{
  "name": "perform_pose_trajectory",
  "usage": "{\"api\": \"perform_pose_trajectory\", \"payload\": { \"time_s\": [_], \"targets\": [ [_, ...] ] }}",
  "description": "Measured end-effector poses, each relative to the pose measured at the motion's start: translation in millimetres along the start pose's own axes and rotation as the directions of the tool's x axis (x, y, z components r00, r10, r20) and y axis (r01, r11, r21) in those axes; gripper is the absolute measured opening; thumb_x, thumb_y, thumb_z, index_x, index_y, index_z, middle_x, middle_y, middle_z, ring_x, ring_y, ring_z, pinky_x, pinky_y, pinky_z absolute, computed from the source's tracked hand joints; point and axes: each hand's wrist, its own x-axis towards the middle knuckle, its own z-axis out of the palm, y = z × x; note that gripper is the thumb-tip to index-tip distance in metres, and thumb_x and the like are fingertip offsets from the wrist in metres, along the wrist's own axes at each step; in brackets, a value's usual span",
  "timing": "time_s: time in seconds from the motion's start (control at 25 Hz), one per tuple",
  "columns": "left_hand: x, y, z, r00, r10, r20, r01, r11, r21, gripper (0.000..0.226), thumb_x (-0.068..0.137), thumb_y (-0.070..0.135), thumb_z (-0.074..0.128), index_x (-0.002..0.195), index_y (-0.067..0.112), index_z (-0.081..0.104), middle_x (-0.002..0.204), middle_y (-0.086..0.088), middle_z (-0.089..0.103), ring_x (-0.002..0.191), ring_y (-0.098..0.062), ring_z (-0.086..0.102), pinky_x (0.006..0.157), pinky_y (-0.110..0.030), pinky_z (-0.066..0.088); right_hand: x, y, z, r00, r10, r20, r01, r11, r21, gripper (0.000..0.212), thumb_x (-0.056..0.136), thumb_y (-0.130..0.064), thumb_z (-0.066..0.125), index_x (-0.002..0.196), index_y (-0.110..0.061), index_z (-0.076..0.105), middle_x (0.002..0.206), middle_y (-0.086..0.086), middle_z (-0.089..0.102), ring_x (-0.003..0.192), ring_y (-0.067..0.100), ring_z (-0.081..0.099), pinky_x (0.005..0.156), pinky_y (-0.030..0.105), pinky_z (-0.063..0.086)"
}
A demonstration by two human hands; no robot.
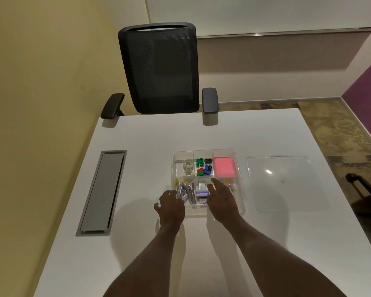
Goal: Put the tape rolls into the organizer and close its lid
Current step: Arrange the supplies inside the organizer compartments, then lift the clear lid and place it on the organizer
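Note:
A clear plastic organizer (pixel 236 156) sits on the white table, its lid off. Two clear tape rolls (pixel 188 167) lie in its far-left compartment. The clear lid (pixel 283 183) lies flat on the table to the right of the organizer. My left hand (pixel 171 205) hovers at the near-left corner of the organizer, fingers apart, holding nothing. My right hand (pixel 221 199) is spread over the near-right compartments, fingers apart and empty, and hides part of them.
Other compartments hold coloured clips (pixel 204 166), a pink sticky-note pad (pixel 224 167), staples and paper clips. A grey cable hatch (pixel 103 192) is set into the table at the left. A black mesh office chair (pixel 161 69) stands at the far edge.

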Motion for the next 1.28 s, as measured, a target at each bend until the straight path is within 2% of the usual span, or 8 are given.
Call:
{"api": "perform_pose_trajectory", "payload": {
  "time_s": [0.12, 0.32, 0.52, 0.64, 0.72, 0.88, 1.04, 1.28],
  "targets": [
    [-19.8, 19.9, 12.6, 1.0, 0.024, 0.018, -0.024, 0.999, -0.031, 0.037, 0.102, 0.027, 0.051, 0.138, 0.021, 0.053, 0.15, -0.002, 0.05, 0.139, -0.022, 0.043, 0.118, -0.055, 0.027, -26.4, 24.5, -12.2, 0.999, -0.046, -0.015, 0.046, 0.998, -0.046, 0.025, 0.08, -0.014, 0.081, 0.101, -0.002, 0.075, 0.121, 0.022, 0.07, 0.115, 0.038, 0.068, 0.093, 0.047, 0.059],
    [-46.4, 69.7, 43.6, 0.999, 0.036, -0.01, -0.037, 0.997, -0.064, 0.039, 0.101, 0.027, 0.049, 0.139, 0.019, 0.054, 0.15, -0.004, 0.051, 0.142, -0.026, 0.041, 0.118, -0.058, 0.024, -57.5, 71.4, -29.8, 0.99, 0.107, 0.088, -0.107, 0.994, -0.011, 0.045, 0.077, -0.019, 0.085, 0.116, -0.006, 0.069, 0.13, 0.021, 0.065, 0.106, 0.034, 0.069, 0.09, 0.04, 0.057],
    [-68.2, 137.3, 75.3, 1.0, 0.023, 0.017, -0.022, 0.996, -0.088, 0.039, 0.096, 0.023, 0.053, 0.134, 0.017, 0.06, 0.148, -0.006, 0.051, 0.14, -0.03, 0.044, 0.115, -0.057, 0.03, -85.8, 141.0, -47.5, 0.977, 0.166, 0.136, -0.156, 0.985, -0.077, 0.035, 0.097, -0.022, 0.044, 0.12, -0.004, 0.065, 0.132, 0.022, 0.063, 0.107, 0.035, 0.065, 0.089, 0.042, 0.055],
    [-79.9, 163.3, 108.9, 0.977, 0.199, -0.082, -0.198, 0.98, 0.022, 0.036, 0.08, 0.017, 0.08, 0.114, 0.011, 0.07, 0.123, -0.016, 0.069, 0.115, -0.036, 0.068, 0.091, -0.064, 0.051, -92.5, 172.3, -63.7, 0.951, 0.228, 0.211, -0.217, 0.974, -0.071, 0.041, 0.096, -0.025, 0.037, 0.12, -0.005, 0.063, 0.133, 0.021, 0.061, 0.105, 0.035, 0.066, 0.088, 0.042, 0.056],
    [-85.6, 188.7, 123.7, 0.97, 0.232, -0.074, -0.231, 0.973, 0.014, 0.035, 0.076, 0.014, 0.084, 0.109, 0.012, 0.071, 0.114, -0.016, 0.073, 0.109, -0.035, 0.071, 0.085, -0.064, 0.054, -95.6, 198.2, -72.9, 0.935, 0.251, 0.251, -0.241, 0.968, -0.067, 0.039, 0.094, -0.025, 0.042, 0.119, -0.005, 0.063, 0.133, 0.021, 0.061, 0.103, 0.035, 0.066, 0.086, 0.043, 0.056],
    [-82.5, 230.7, 136.0, 0.971, 0.237, -0.039, -0.238, 0.97, -0.047, 0.028, 0.09, 0.013, 0.07, 0.117, 0.011, 0.069, 0.125, -0.013, 0.07, 0.124, -0.033, 0.063, 0.102, -0.062, 0.046, -98.1, 249.9, -83.9, 0.926, 0.3, 0.23, -0.295, 0.954, -0.054, 0.036, 0.087, -0.019, 0.067, 0.12, -0.005, 0.063, 0.136, 0.019, 0.059, 0.108, 0.034, 0.065, 0.088, 0.042, 0.056],
    [-64.0, 257.0, 146.9, 0.964, 0.264, 0.025, -0.263, 0.964, -0.035, 0.032, 0.098, 0.016, 0.057, 0.129, 0.009, 0.063, 0.134, -0.012, 0.064, 0.125, -0.03, 0.06, 0.108, -0.051, 0.045, -94.7, 297.2, -84.5, 0.898, 0.349, 0.269, -0.332, 0.937, -0.108, 0.046, 0.092, -0.03, 0.04, 0.121, -0.005, 0.065, 0.131, 0.018, 0.062, 0.105, 0.033, 0.066, 0.085, 0.041, 0.055],
    [-21.1, 276.0, 167.0, 0.975, 0.157, 0.157, -0.152, 0.988, -0.042, 0.046, 0.101, 0.026, 0.048, 0.145, 0.01, 0.048, 0.151, -0.01, 0.047, 0.136, -0.029, 0.048, 0.11, -0.044, 0.044, -72.3, 348.7, -77.0, 0.838, 0.44, 0.323, -0.446, 0.893, -0.062, 0.047, 0.083, -0.019, 0.077, 0.125, -0.003, 0.064, 0.135, 0.021, 0.06, 0.111, 0.038, 0.066, 0.09, 0.046, 0.056]
  ]
}}
